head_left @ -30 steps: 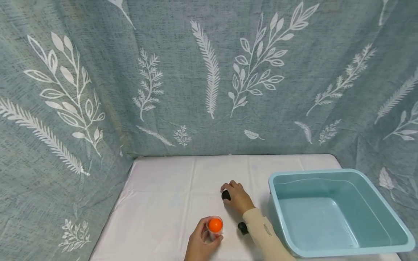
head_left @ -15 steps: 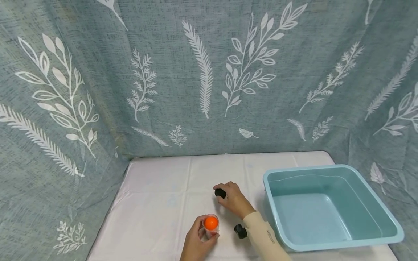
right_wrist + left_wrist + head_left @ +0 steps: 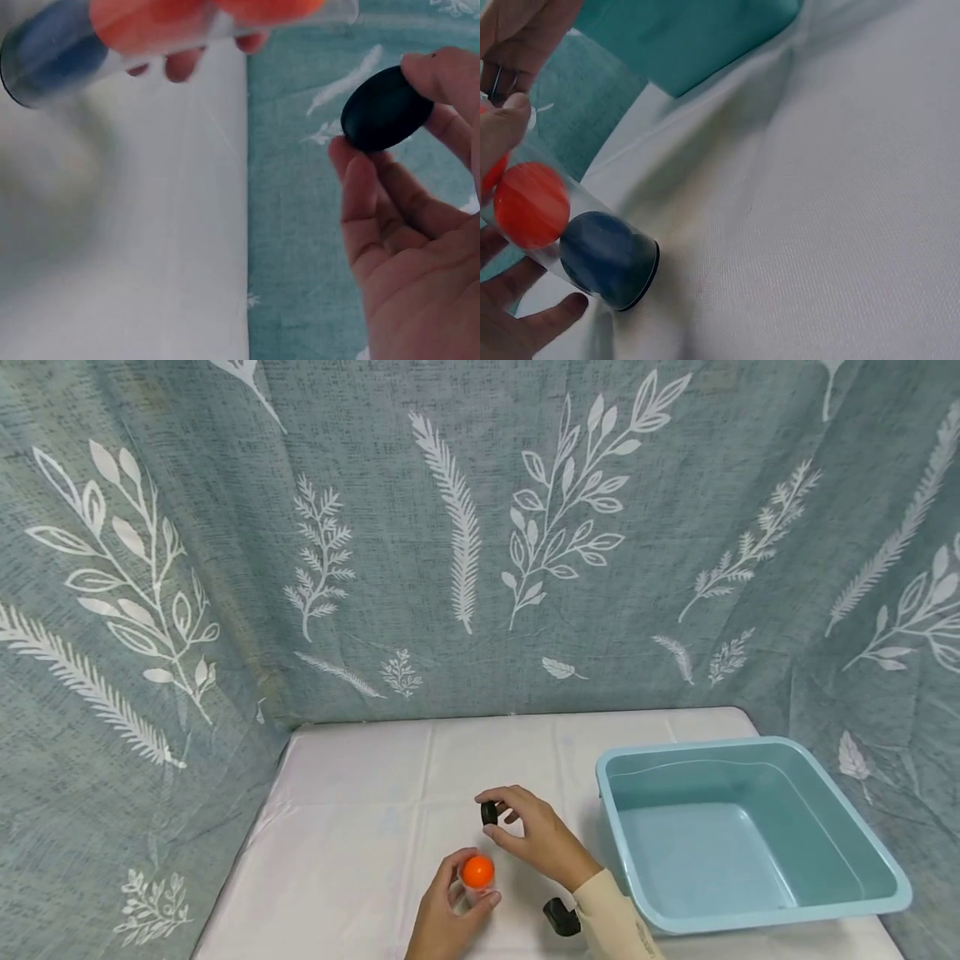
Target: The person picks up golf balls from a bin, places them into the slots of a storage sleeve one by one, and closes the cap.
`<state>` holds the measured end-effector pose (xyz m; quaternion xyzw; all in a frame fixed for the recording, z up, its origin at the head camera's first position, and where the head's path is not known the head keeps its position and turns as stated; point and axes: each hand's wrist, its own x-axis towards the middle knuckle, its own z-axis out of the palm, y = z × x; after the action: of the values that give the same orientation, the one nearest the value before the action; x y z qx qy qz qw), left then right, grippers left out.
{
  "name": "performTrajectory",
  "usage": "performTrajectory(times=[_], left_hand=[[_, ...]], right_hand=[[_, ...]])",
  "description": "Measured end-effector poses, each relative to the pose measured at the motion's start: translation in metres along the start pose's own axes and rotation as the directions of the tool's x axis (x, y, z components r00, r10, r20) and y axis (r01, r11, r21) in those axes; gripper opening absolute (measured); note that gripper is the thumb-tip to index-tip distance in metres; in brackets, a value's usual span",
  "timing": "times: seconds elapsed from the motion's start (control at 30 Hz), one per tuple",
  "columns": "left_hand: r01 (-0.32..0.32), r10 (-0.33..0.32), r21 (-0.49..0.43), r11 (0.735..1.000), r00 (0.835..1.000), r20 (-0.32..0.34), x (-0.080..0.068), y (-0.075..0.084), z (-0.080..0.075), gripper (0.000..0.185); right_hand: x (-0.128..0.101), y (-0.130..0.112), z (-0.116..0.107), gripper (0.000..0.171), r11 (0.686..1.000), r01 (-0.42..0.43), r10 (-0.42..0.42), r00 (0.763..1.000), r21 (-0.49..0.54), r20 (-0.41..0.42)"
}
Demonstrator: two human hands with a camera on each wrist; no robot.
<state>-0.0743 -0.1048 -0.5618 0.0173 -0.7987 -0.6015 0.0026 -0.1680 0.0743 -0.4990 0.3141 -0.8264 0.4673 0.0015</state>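
So far we have the round black plastic cap (image 3: 489,812) pinched between the thumb and fingertips of our right hand (image 3: 536,839), lifted off the bench (image 3: 360,827) and held just above and behind the clear plastic tube (image 3: 476,883). Our left hand (image 3: 444,920) is wrapped around that tube, which stands with its mouth up; an orange ball (image 3: 477,871) sits at the top, and the left wrist view shows a dark blue ball (image 3: 600,251) below the orange one, at the closed dark end. We judge the filling done and the capping still to do: the cap is near the mouth but not yet on it. A second small black piece (image 3: 561,917) lies on the bench beside our right sleeve. Further right stands the light blue plastic basin (image 3: 750,910), with nothing visible inside it.
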Motion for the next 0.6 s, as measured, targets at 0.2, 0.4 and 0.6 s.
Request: performTrajectory(times=[0.2, 0.4, 0.6], left_hand=[[-0.030, 0.030, 0.008, 1.000, 0.999, -0.019, -0.002, 0.009, -0.002, 0.060], [-0.051, 0.052, 0.041, 0.998, 0.998, -0.029, -0.006, 0.011, -0.007, 0.058], [-0.151, 0.152, 0.032, 0.988, 0.988, -0.026, -0.005, 0.007, -0.007, 0.058]], right_hand=[[-0.011, -0.007, 0.007, 0.042, 0.993, 0.063, -0.059, 0.997, 0.104, -0.043], [-0.025, -0.014, 0.020, 0.037, 0.981, 0.112, -0.100, 0.992, 0.158, -0.079], [-0.035, -0.013, 0.028, 0.037, 0.975, 0.184, -0.171, 0.979, 0.122, -0.109]])
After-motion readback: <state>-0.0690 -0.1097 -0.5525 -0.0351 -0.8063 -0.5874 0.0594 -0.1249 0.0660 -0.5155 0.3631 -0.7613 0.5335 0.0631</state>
